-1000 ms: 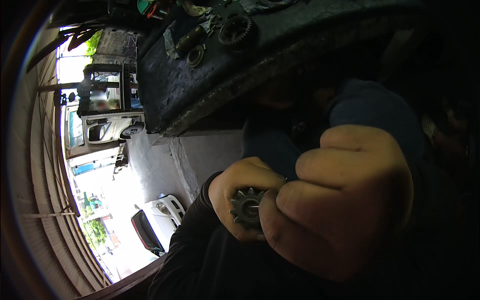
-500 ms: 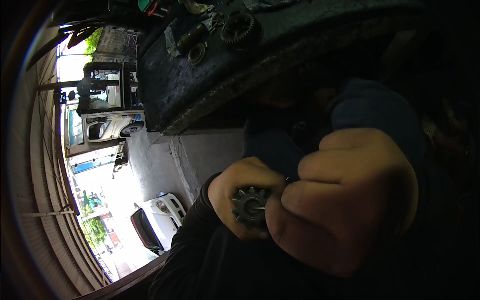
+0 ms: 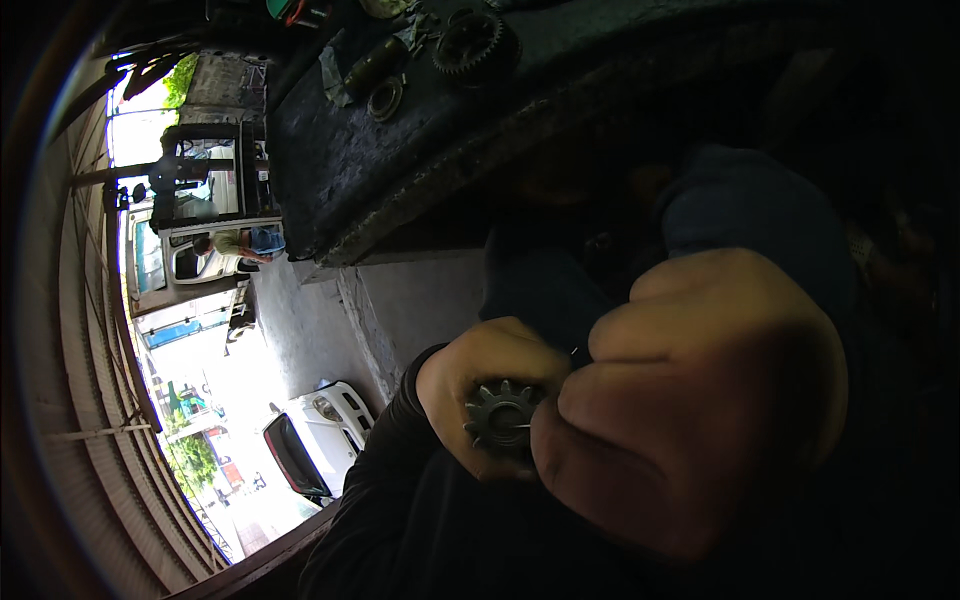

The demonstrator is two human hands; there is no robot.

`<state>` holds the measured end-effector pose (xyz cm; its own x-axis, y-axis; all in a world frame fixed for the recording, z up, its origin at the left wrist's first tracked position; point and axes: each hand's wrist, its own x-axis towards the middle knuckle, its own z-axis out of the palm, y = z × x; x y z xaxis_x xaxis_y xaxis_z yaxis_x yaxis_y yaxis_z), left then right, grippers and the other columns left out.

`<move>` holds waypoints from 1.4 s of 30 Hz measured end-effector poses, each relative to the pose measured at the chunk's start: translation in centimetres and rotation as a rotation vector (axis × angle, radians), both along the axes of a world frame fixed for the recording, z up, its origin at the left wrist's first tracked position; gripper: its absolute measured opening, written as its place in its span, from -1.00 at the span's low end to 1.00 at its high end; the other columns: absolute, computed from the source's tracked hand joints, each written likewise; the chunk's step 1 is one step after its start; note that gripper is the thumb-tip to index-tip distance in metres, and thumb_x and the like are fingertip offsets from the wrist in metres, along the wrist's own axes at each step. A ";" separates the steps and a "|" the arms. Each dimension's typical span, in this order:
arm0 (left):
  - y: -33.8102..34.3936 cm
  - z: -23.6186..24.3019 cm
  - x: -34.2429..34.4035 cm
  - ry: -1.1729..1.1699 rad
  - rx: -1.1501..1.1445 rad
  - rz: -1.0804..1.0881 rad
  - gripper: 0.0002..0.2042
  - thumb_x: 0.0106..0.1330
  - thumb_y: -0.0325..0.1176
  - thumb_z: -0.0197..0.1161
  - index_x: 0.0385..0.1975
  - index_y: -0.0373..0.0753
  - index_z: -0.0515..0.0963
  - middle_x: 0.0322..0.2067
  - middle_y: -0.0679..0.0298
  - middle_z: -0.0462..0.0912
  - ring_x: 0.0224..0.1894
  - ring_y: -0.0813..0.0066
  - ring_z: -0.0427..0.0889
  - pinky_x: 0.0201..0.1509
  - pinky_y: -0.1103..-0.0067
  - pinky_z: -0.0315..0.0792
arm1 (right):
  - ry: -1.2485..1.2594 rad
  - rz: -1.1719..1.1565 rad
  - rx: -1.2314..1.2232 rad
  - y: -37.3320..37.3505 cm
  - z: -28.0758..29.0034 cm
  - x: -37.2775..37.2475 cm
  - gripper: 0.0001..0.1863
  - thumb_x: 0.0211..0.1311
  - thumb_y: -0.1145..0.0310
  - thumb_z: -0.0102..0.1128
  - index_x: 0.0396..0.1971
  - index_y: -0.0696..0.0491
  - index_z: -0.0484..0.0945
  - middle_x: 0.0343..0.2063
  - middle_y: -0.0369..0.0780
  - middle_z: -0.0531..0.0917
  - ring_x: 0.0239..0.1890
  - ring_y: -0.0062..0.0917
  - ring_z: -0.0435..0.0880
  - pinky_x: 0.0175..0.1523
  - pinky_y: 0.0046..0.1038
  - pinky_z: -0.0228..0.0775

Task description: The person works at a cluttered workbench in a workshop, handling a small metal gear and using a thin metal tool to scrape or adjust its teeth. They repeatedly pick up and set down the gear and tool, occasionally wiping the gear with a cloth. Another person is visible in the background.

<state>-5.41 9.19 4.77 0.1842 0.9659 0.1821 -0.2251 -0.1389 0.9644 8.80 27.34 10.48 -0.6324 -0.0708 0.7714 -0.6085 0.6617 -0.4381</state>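
Observation:
My left hand (image 3: 460, 395) is closed around a dark toothed gear (image 3: 503, 418), whose toothed end and round centre face me. My right hand (image 3: 700, 410) is curled close against it on the right, thumb and fingers pressed together at the gear's edge. A thin bright sliver of metal shows at the gear's centre and runs out of sight under the right thumb, and another small glint sits above, between the hands. What the right fingers hold is hidden.
A dark, grimy bench (image 3: 340, 175) bears a large gear (image 3: 470, 45), a metal ring (image 3: 385, 100), a cylinder (image 3: 365, 72) and rags. A concrete floor (image 3: 310, 320) runs beneath. At left, a person (image 3: 240, 245) bends by a pale vehicle; a white car (image 3: 325, 430) stands lower.
A person has come into sight beside the pale vehicle at left. My right hand has shifted slightly rightward, still against the gear. The bench appears slightly higher and further left.

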 end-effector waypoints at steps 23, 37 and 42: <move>-2.1 -1.6 3.6 -0.280 0.075 -0.164 -0.56 -0.06 -0.39 0.62 -0.20 -0.39 0.58 -0.48 0.24 0.72 -0.49 0.46 0.75 -0.49 0.60 0.57 | -0.256 0.292 0.010 -1.2 -1.0 2.1 -0.79 -0.26 0.48 0.37 -0.49 -0.08 0.72 -0.76 -0.48 0.33 -0.74 -0.81 0.20 -0.70 -0.64 -0.14; -1.8 -2.4 4.4 -0.372 0.070 -0.205 -0.59 -0.09 -0.36 0.61 -0.26 -0.38 0.60 -0.51 0.25 0.72 -0.53 0.43 0.73 -0.49 0.56 0.55 | -0.210 0.305 -0.055 -0.9 -1.6 2.6 -0.83 -0.19 0.51 0.41 -0.48 -0.02 0.74 -0.82 -0.46 0.35 -0.81 -0.83 0.23 -0.77 -0.65 -0.13; -2.9 -2.5 4.7 -0.331 -0.077 -0.264 -0.58 -0.10 -0.36 0.61 -0.27 -0.41 0.61 -0.52 0.23 0.71 -0.53 0.43 0.73 -0.51 0.58 0.55 | -0.132 0.250 -0.024 -1.1 -2.1 2.2 -0.86 -0.16 0.50 0.42 -0.49 0.03 0.74 -0.83 -0.43 0.41 -0.82 -0.81 0.30 -0.79 -0.65 -0.05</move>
